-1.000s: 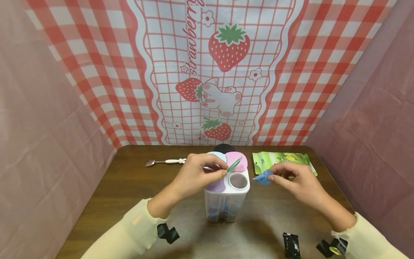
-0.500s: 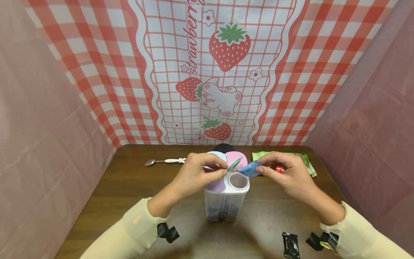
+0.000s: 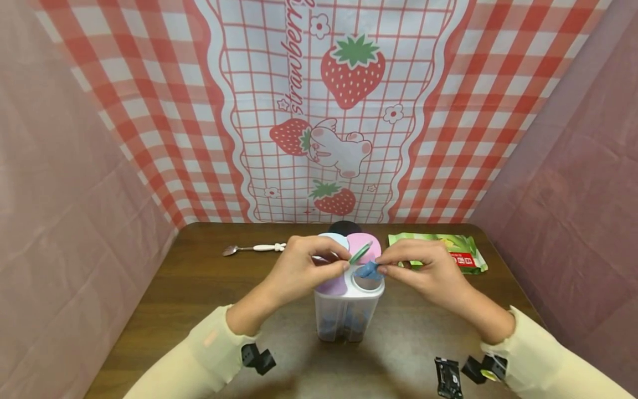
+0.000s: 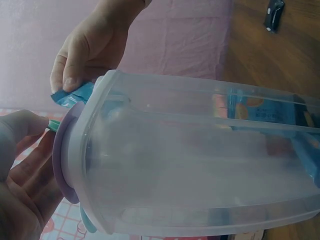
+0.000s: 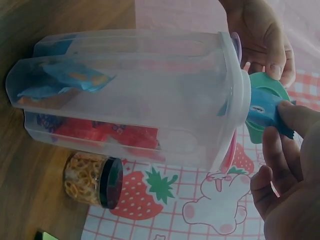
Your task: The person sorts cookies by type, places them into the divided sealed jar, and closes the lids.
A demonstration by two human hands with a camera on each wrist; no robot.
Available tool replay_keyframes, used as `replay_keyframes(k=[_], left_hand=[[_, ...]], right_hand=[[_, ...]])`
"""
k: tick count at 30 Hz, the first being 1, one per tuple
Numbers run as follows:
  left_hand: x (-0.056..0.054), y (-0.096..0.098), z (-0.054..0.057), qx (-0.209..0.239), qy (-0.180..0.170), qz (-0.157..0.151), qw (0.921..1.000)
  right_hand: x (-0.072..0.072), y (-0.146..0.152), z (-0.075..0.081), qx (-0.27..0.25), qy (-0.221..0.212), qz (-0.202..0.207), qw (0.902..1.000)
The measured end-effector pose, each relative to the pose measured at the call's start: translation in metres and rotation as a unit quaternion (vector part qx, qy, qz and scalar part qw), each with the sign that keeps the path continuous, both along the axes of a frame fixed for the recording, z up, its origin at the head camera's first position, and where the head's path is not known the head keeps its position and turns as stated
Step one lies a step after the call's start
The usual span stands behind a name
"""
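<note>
A clear storage container [image 3: 349, 310] with several compartments stands upright on the table, holding blue packets low down and red ones in the right wrist view. Its white top has blue, pink [image 3: 366, 247] and purple [image 3: 333, 286] lids, plus one uncovered round opening. My left hand [image 3: 299, 271] pinches the raised green lid [image 5: 267, 82] beside that opening. Between thumb and fingers, my right hand [image 3: 433, 271] holds a small blue snack packet [image 5: 265, 107], one end inside the opening. The left wrist view also has the packet [image 4: 75, 95] at the container's mouth.
A white-handled metal utensil [image 3: 264, 247] lies behind the left hand. At the back right is a green bag [image 3: 466, 257]; a black packet [image 3: 448, 378] lies near the front right. A black-lidded jar of ring-shaped snacks [image 5: 82, 177] stands beside the container.
My right hand has moved left with the blue packet, from right of the container to over the opening, where the packet's end now dips in. The left hand has kept the green lid still.
</note>
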State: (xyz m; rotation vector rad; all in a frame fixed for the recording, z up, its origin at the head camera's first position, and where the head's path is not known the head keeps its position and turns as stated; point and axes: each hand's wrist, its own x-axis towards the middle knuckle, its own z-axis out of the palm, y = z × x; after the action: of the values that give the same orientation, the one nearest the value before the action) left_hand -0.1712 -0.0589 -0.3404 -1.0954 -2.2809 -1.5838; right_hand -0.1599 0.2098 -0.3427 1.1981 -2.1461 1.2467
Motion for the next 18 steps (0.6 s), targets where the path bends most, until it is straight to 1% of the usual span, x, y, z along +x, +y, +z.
replay_keyframes(k=[2, 5, 9, 12, 15, 18], left_hand=[[0.000, 0.000, 0.000, 0.001, -0.001, -0.001, 1.0000], [-0.001, -0.001, 0.000, 0.000, 0.000, -0.002, 1.0000], [-0.001, -0.002, -0.001, -0.002, 0.000, -0.002, 1.0000], [-0.002, -0.001, -0.001, -0.004, -0.002, -0.003, 1.0000], [-0.001, -0.001, -0.001, -0.004, -0.005, -0.002, 1.0000], [-0.001, -0.001, 0.000, -0.001, -0.007, -0.002, 1.0000]], right_hand=[[-0.002, -0.001, -0.002, 0.004, -0.005, 0.016, 0.9999], [-0.003, -0.004, -0.005, 0.022, -0.023, 0.020, 0.9993], [-0.004, -0.009, -0.009, 0.055, -0.016, 0.001, 0.9983], [-0.004, -0.011, -0.011, 0.067, -0.005, -0.016, 0.9976], [-0.003, -0.009, -0.014, 0.080, -0.001, -0.020, 0.9966], [-0.002, -0.006, -0.016, 0.112, -0.001, -0.019, 0.9935]])
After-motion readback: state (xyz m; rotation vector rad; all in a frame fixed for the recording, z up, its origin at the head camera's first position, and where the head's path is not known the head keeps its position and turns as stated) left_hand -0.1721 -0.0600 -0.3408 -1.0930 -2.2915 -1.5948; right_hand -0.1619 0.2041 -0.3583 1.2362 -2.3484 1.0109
